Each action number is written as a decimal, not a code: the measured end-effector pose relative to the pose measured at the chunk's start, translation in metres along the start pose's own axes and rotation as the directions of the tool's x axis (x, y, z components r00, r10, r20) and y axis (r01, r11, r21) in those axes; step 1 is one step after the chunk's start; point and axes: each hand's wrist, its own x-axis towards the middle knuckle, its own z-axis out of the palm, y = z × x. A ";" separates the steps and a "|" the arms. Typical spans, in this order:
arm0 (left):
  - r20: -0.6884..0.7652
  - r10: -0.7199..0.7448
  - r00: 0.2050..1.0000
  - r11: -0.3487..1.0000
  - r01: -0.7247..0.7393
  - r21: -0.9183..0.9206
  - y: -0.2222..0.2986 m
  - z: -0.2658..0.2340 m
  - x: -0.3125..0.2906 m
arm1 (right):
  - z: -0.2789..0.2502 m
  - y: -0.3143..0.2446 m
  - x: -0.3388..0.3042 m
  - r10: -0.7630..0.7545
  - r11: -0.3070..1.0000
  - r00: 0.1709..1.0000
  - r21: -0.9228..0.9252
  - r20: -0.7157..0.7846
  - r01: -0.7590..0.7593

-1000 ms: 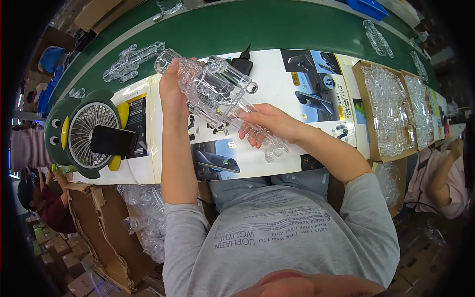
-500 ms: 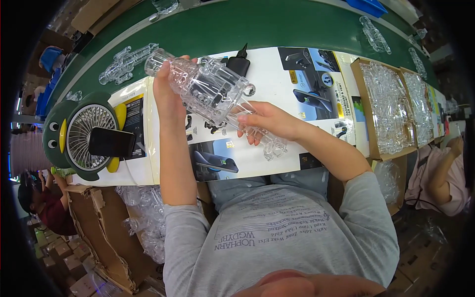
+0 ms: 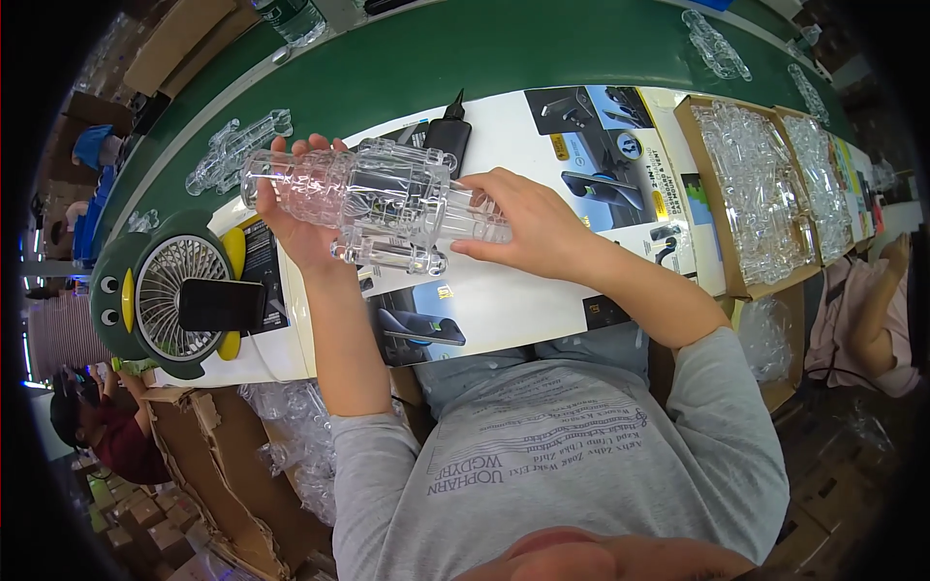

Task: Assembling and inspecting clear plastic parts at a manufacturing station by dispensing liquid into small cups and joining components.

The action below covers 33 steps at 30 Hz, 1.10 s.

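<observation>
glossy clear plastic piece (image 3: 395, 194), matt cloth shirt (image 3: 581, 455), smooth green tabletop (image 3: 484, 58); rough-edged cardboard box (image 3: 232, 474)

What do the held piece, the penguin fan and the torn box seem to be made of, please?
Held piece: probably clear plastic, glossy; see-through with bright highlights, though glass isn't ruled out.
Penguin fan: likely plastic; smooth green body, soft sheen.
Torn box: apparently cardboard; matte brown, ragged edges.

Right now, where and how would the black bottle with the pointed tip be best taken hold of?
Probably take the black bottle by its broad body, coming from the right: on the left, the held clear piece crowds it and overlaps its near end in this view. The thin tip, pointing to the far side, offers less to grip.
</observation>
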 end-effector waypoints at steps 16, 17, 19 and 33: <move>0.061 0.068 0.996 0.998 -0.068 -0.005 -0.005 -0.001 -0.004 | 0.006 -0.016 0.000 0.134 0.986 0.975 -0.124 0.178 -0.113; 0.077 0.059 0.995 0.998 -0.058 -0.013 -0.006 -0.001 -0.004 | 0.004 -0.016 0.000 0.138 0.985 0.972 -0.126 0.191 -0.115; 0.065 0.062 0.996 0.998 -0.061 -0.019 -0.008 -0.001 -0.004 | 0.003 -0.015 0.000 0.142 0.985 0.969 -0.129 0.203 -0.117; 0.024 -0.081 0.996 0.940 0.068 0.334 -0.012 -0.008 0.003 | -0.010 0.015 0.006 -0.188 0.932 0.911 -0.359 -0.366 0.049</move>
